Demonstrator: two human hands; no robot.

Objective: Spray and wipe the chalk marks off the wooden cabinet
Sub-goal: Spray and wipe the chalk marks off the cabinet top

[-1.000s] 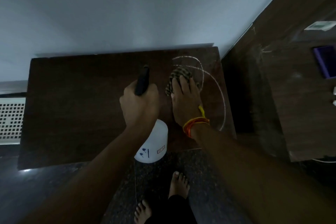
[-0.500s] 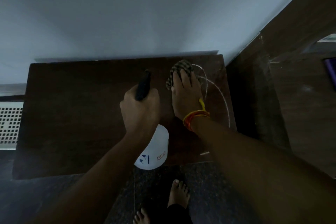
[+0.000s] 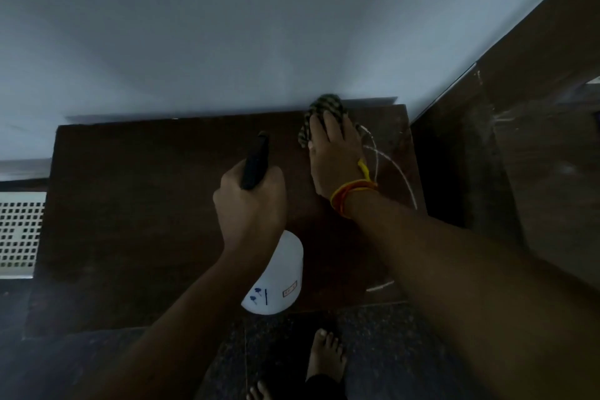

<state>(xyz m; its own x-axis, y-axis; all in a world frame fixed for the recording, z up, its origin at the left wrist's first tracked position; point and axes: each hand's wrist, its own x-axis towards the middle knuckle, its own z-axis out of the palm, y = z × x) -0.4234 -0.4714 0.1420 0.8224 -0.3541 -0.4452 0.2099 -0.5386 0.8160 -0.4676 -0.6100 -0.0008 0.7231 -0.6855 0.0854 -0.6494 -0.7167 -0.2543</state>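
Note:
A dark wooden cabinet top (image 3: 146, 204) lies below me against a pale wall. My left hand (image 3: 251, 204) grips the black trigger head of a white spray bottle (image 3: 279, 279), held above the cabinet's front middle. My right hand (image 3: 336, 159), with orange and yellow threads at the wrist, presses a checked cloth (image 3: 324, 110) flat on the cabinet's far right, close to the wall. White chalk arcs (image 3: 401, 175) curve just right of that hand, and a short chalk dash (image 3: 380, 286) sits near the front edge.
A taller dark wooden unit (image 3: 535, 156) with pale smears stands at the right, tight against the cabinet. A white perforated grille (image 3: 19, 234) is at the left. Dark speckled floor and my bare feet (image 3: 324, 357) are below the front edge.
My right hand has slid the cloth away from me toward the wall, and the inner chalk loops it crossed no longer show. The left hand with the bottle has barely moved.

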